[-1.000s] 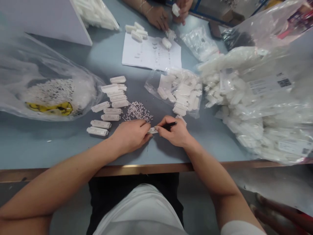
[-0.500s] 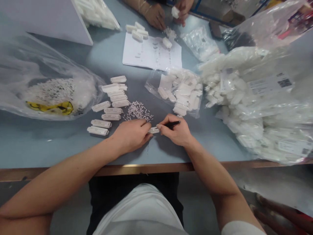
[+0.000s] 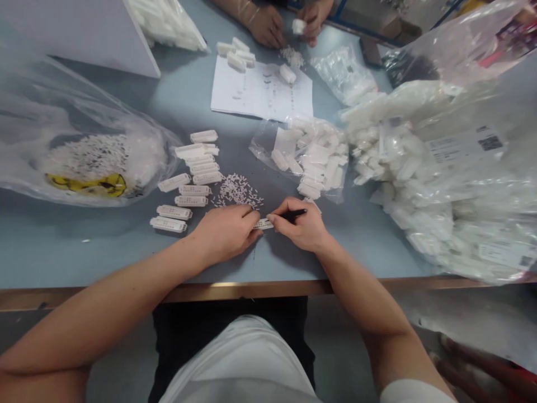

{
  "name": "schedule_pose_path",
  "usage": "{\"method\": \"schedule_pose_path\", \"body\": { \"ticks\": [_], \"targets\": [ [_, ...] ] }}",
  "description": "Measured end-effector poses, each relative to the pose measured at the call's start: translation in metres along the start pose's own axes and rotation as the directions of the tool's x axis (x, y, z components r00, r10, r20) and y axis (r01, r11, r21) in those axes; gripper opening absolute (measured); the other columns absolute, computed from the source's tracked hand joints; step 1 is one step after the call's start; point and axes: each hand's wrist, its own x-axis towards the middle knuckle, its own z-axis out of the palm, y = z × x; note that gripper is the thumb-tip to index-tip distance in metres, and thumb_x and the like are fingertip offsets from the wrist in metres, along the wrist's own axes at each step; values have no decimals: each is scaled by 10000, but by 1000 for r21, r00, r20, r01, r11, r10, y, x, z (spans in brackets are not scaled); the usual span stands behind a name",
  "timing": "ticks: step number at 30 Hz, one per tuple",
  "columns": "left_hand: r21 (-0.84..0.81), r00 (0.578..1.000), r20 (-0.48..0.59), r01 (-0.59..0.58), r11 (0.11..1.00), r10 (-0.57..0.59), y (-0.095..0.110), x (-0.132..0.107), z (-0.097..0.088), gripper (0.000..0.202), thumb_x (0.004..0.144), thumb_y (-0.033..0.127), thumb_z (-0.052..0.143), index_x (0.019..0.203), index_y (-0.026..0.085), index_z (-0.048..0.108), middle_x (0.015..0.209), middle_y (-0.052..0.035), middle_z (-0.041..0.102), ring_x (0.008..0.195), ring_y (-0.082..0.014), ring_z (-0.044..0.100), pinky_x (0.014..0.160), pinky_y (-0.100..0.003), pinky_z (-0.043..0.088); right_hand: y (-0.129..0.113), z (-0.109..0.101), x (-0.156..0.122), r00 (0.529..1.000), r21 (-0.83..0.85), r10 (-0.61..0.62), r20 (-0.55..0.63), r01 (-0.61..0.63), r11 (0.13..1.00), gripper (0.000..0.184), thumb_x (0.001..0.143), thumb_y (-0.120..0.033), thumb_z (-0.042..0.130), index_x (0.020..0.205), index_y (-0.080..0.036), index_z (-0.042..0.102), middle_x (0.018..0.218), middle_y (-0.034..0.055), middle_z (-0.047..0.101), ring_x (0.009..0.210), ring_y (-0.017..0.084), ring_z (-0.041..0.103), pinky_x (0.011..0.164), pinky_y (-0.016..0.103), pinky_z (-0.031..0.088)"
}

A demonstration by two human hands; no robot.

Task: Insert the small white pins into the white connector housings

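Note:
My left hand (image 3: 230, 230) is closed on one end of a white plastic connector housing (image 3: 263, 224) with a row of small slots, held low over the table. In my right hand (image 3: 305, 225) is a slim black pen-like tool (image 3: 297, 214), whose back end sticks out past the knuckles. Its tip, hidden by my fingers, is at the housing's right end. Just beyond my left hand spreads a pile of tiny white pins (image 3: 237, 189). Several similar white housings (image 3: 195, 190) lie in a loose column to the left.
A clear bag of white parts (image 3: 321, 154) lies open beyond my right hand. Large plastic bags (image 3: 444, 184) crowd the right side; another bag (image 3: 88, 162) holds small pieces at left. Across the table, a co-worker's hands (image 3: 268, 27) are near a printed sheet (image 3: 260, 92).
My right hand has shifted very slightly left along the housing, the black tool with it. My left hand stays in place. The co-worker's one hand has lowered a little with a white part.

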Motion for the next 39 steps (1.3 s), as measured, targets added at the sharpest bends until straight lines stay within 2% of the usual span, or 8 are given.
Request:
{"method": "schedule_pose_path", "body": {
  "ticks": [6,18,20,26,39],
  "targets": [
    [-26,1000,-1,11,1000,-12,0,0,0,248,916,372,501,921,162,634,855,-64,636,767,-201,628,620,-295,456,3,1,0,1000,-30,-4,1,4,1000,154,783,-325,667,711,-189,654,619,-22,634,549,93,515,536,225,396],
    [2,1000,14,2,1000,-3,1,0,0,266,932,386,467,940,164,613,880,-63,637,805,-223,641,630,-317,472,-1,4,0,995,-227,-88,41,95,969,153,824,-341,604,749,-209,620,658,-1,659,575,120,552,575,246,401],
    [8,1000,16,-2,1000,2,1,-1,-1,272,938,388,456,939,165,611,881,-63,637,801,-220,641,637,-317,474,0,3,1,996,-201,-79,43,87,976,157,822,-344,614,747,-206,624,651,-3,653,570,118,552,567,243,400],
    [23,1000,24,13,1000,-13,1,-1,-3,288,939,396,442,940,165,613,894,-67,640,805,-226,643,614,-314,463,-2,1,1,999,-10,44,-31,-45,999,179,798,-356,657,720,-196,649,618,-11,637,561,109,545,549,237,411],
    [-48,999,21,26,999,-25,1,0,-2,260,923,371,478,920,160,629,860,-70,632,776,-207,629,632,-298,460,5,4,-1,998,9,54,26,-54,998,186,807,-377,651,751,-200,641,589,-26,608,523,101,516,501,232,389]
  ]
}}
